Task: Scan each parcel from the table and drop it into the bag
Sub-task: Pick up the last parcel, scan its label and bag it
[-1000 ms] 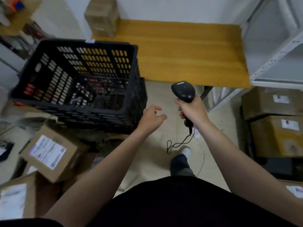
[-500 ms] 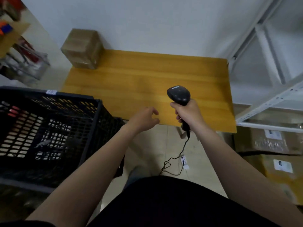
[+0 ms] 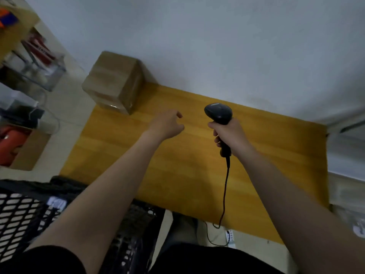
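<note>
Taped cardboard parcel (image 3: 114,84) at table (image 3: 177,165) corner, probably rigid, slick-wrapped: grasp opposite side faces; left hand (image 3: 166,123) empty, loosely spread, right hand (image 3: 229,133) gripping barcode scanner (image 3: 218,112).

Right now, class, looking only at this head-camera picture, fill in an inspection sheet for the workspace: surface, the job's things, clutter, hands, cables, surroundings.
Surface: wooden table, mostly bare.
Job's things: one taped cardboard parcel at the far left corner; barcode scanner.
Clutter: nothing seen on the table.
Hands: left hand empty, fingers loosely curled, over the table short of the parcel; right hand gripping the scanner handle.
Cables: scanner cable hangs past the near edge.
Surroundings: black mesh crate near left; white wall behind.
</note>
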